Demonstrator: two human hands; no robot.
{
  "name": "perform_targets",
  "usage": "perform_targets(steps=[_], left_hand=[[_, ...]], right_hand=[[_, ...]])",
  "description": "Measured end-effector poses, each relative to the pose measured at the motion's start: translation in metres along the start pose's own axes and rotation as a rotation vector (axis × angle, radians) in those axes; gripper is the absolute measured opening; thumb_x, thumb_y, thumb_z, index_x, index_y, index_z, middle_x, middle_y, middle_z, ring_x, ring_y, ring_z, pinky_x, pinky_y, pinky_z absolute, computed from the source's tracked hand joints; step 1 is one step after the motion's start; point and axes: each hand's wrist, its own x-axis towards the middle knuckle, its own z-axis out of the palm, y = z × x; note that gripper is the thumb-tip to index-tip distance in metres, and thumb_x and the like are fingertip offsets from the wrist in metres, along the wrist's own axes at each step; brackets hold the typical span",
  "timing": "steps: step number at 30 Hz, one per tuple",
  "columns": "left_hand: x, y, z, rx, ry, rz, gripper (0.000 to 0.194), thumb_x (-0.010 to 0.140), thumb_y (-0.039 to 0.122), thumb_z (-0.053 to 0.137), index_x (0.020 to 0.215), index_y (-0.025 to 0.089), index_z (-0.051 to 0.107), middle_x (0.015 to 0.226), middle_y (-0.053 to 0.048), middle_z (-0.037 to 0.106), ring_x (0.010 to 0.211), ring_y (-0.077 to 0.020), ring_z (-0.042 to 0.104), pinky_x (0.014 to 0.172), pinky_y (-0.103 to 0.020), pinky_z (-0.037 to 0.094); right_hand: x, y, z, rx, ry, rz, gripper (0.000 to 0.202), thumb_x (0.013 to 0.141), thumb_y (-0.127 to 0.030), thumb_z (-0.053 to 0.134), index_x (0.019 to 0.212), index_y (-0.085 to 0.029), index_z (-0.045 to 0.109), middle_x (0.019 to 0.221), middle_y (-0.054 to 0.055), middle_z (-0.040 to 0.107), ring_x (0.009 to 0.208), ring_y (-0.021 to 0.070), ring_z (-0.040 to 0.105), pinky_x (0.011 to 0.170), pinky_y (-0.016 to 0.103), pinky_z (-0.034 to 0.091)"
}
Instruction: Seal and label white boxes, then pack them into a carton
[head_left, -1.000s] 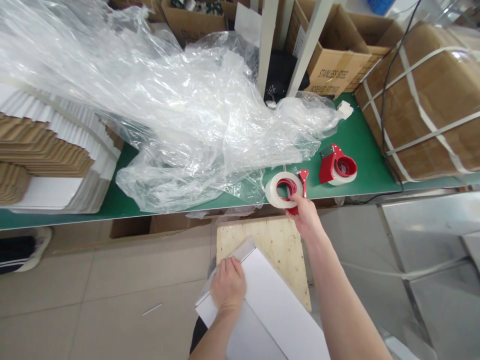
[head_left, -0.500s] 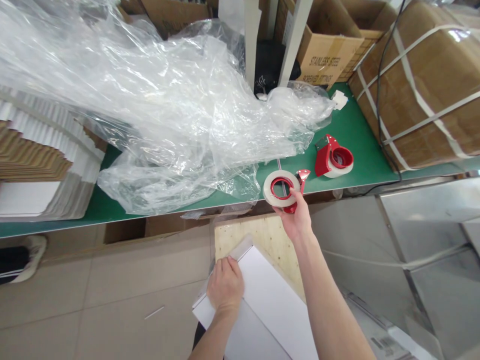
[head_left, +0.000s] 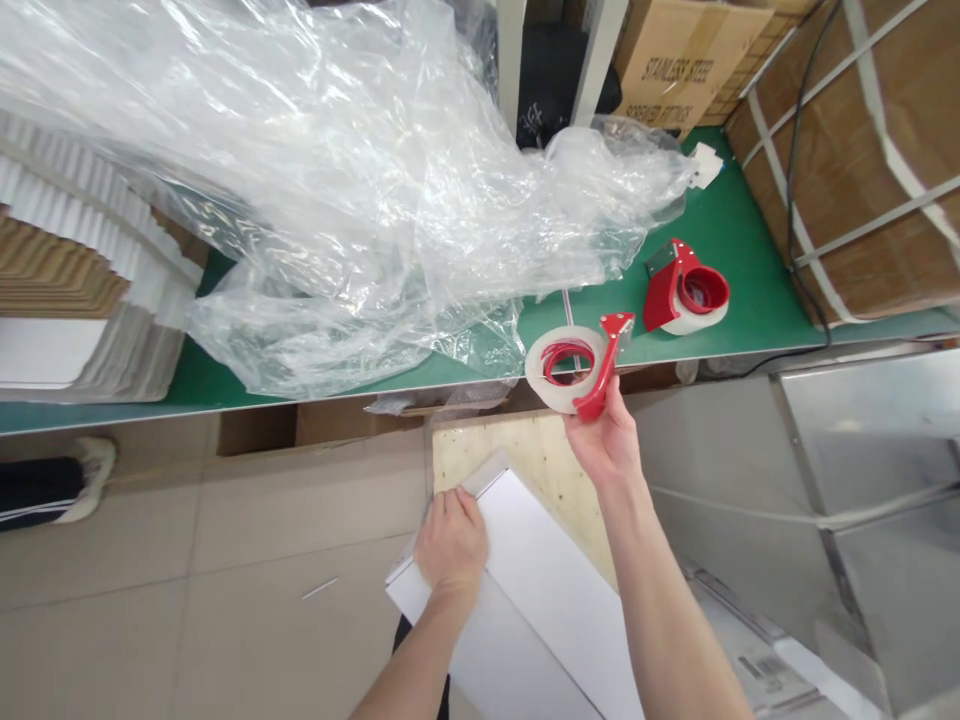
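Observation:
My left hand is closed over the upper left edge of a flat white cardboard box, its fingers curled onto the edge. This box lies slanted over a plywood board. At the green bench's front edge, my right hand grips a red tape dispenser from below, thumb along the handle side. A roll of pale tape sits around the dispenser's red hub. Farther right, a second red tape dispenser rests on the green bench.
Crumpled clear plastic sheeting covers much of the bench. Stacked white cardboard pieces stand at the left. A strapped carton sits at the right, with a black cable beside it. Another person's shoe shows at lower left.
The dispenser has turned in my right hand, so its red handle now faces right and upward. My thumb has left the tape roll's face. The left hand keeps its hold; the view has shifted slightly.

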Motion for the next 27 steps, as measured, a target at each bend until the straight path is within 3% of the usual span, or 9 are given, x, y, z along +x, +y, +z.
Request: perform_targets(steps=[4,6,9,12,15,19,22,27], left_hand=[[-0.002,0.002,-0.001,-0.008,-0.040,-0.021,0.037,0.106,0.030,0.034,0.084,0.019,0.063,0.084,-0.009,0.066,0.080,-0.0233,0.061,0.069,-0.035,0.036],[-0.003,0.002,0.000,-0.009,-0.067,-0.029,0.038,0.106,0.031,0.033,0.086,0.019,0.063,0.086,-0.009,0.067,0.081,-0.0236,0.061,0.070,-0.036,0.037],[-0.003,0.002,-0.001,-0.017,-0.099,-0.035,0.039,0.107,0.030,0.031,0.088,0.019,0.064,0.087,-0.009,0.068,0.083,-0.0238,0.062,0.071,-0.036,0.038],[-0.003,0.003,-0.004,-0.041,-0.118,-0.040,0.039,0.107,0.029,0.031,0.089,0.019,0.064,0.089,-0.010,0.068,0.086,-0.0241,0.063,0.073,-0.037,0.039],[-0.003,0.004,-0.007,-0.076,-0.134,-0.048,0.040,0.107,0.029,0.029,0.091,0.019,0.064,0.090,-0.011,0.069,0.089,-0.0248,0.064,0.076,-0.037,0.041],[-0.002,0.005,-0.008,-0.122,-0.155,-0.060,0.044,0.108,0.031,0.025,0.095,0.018,0.065,0.094,-0.012,0.070,0.093,-0.0262,0.064,0.079,-0.039,0.042],[-0.002,0.007,-0.011,-0.161,-0.167,-0.079,0.046,0.108,0.032,0.023,0.097,0.017,0.065,0.096,-0.013,0.070,0.095,-0.0271,0.065,0.080,-0.040,0.043],[-0.003,0.008,-0.018,-0.247,-0.170,-0.107,0.048,0.108,0.036,0.023,0.100,0.018,0.066,0.103,-0.014,0.070,0.099,-0.0283,0.065,0.083,-0.040,0.044]], right_hand=[[-0.072,-0.018,-0.032,-0.201,-0.103,0.124,0.027,0.090,-0.046,0.071,0.112,-0.029,0.074,0.128,0.002,0.072,0.126,0.0219,0.062,0.111,0.041,0.048],[-0.120,-0.027,-0.059,-0.342,-0.183,0.269,0.033,0.085,-0.046,0.076,0.113,-0.029,0.074,0.129,0.006,0.071,0.121,0.0261,0.065,0.106,0.042,0.052],[-0.186,-0.033,-0.093,-0.548,-0.253,0.532,0.041,0.086,-0.040,0.077,0.125,-0.031,0.069,0.126,0.007,0.072,0.108,0.0249,0.069,0.098,0.038,0.054],[-0.229,-0.024,-0.108,-0.687,-0.336,0.681,0.042,0.090,-0.039,0.073,0.131,-0.031,0.066,0.127,0.007,0.072,0.106,0.0241,0.068,0.098,0.037,0.053],[-0.243,-0.006,-0.108,-0.794,-0.397,0.730,0.047,0.092,-0.043,0.071,0.136,-0.030,0.062,0.136,0.009,0.067,0.117,0.0280,0.065,0.100,0.040,0.052],[-0.235,0.009,-0.110,-1.027,-0.537,0.657,0.050,0.088,-0.044,0.075,0.134,-0.027,0.064,0.140,0.009,0.064,0.127,0.0312,0.059,0.106,0.040,0.047],[-0.229,0.010,-0.113,-1.112,-0.617,0.617,0.045,0.090,-0.045,0.073,0.130,-0.026,0.065,0.131,0.009,0.068,0.118,0.0284,0.062,0.101,0.037,0.049],[-0.227,0.017,-0.109,-1.112,-0.613,0.636,0.038,0.096,-0.046,0.065,0.127,-0.024,0.061,0.111,0.005,0.071,0.096,0.0215,0.065,0.083,0.030,0.050]])
